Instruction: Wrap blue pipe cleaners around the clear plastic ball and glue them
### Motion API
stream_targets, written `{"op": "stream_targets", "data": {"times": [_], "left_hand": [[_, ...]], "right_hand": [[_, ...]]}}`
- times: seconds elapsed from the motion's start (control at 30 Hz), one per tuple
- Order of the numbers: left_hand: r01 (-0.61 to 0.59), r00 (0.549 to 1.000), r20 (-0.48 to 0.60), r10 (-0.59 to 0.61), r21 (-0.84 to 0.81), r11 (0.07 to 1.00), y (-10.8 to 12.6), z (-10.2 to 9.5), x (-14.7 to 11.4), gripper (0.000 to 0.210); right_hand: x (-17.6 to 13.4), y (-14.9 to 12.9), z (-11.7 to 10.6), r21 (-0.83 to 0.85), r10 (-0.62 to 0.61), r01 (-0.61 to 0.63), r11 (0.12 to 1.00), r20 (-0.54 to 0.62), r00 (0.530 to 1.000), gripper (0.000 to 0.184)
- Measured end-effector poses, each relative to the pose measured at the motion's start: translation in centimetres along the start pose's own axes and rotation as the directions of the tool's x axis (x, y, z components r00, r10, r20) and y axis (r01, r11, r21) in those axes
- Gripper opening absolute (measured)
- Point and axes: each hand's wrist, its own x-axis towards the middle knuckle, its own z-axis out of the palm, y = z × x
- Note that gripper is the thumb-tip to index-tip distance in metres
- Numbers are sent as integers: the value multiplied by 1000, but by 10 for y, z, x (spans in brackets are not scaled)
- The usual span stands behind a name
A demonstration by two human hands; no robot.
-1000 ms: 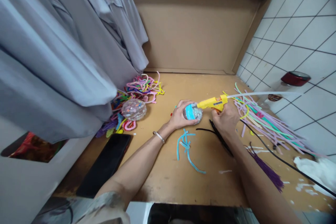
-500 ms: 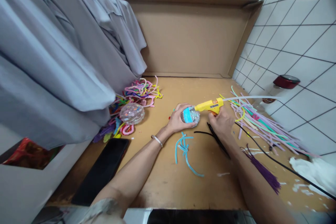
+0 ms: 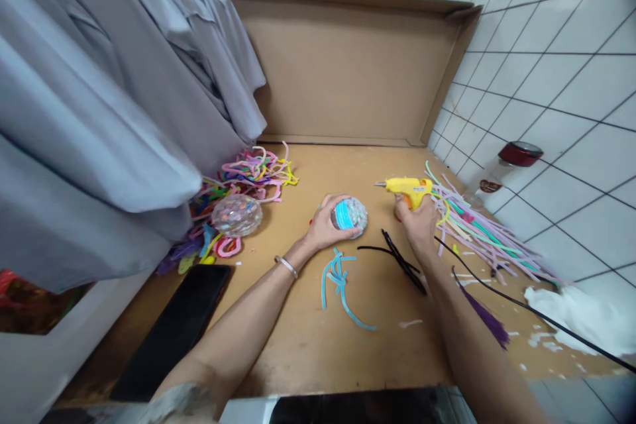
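My left hand (image 3: 328, 220) is wrapped round a clear, round ball-like object (image 3: 358, 215) with a band of bright blue pipe cleaner (image 3: 344, 214) along its side. To the right, my right hand (image 3: 419, 222) grips a yellow glue gun (image 3: 408, 188) by its handle. The gun's metal nozzle points left and stands apart from the ball. Short light-blue pipe cleaners (image 3: 338, 278) lie in front of my left hand. Black pipe cleaners (image 3: 400, 258) rest between my forearms.
Coloured pipe cleaners (image 3: 253, 169) and a clear ball (image 3: 237, 215) lie at left, above a black phone (image 3: 173, 328). Purple strips (image 3: 489, 232), a red-lidded jar (image 3: 519, 154), a black cord (image 3: 521, 307) and white tissue (image 3: 579, 318) are at right. Grey cloth (image 3: 124, 93) hangs at left.
My right hand has drawn the glue gun back to the right, so its nozzle has left the ball. My left hand still holds the ball. The whole view has shifted slightly.
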Motion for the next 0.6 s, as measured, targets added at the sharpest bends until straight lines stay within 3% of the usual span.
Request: {"op": "stream_targets", "data": {"times": [0.1, 0.17, 0.6], "left_hand": [[13, 1000, -6, -13, 3, 1000, -2, 1, -1, 72], [13, 1000, -6, -13, -6, 1000, -1, 1, -1, 73], [33, 999, -15, -33, 13, 999, -1, 1, -2, 71]], "right_hand": [[11, 12, -3, -35, 151, -150, 988, 35, 988, 49], [13, 21, -3, -94, 189, -184, 978, 44, 981, 54], [0, 33, 10, -479, 141, -56, 876, 144, 980, 47]]}}
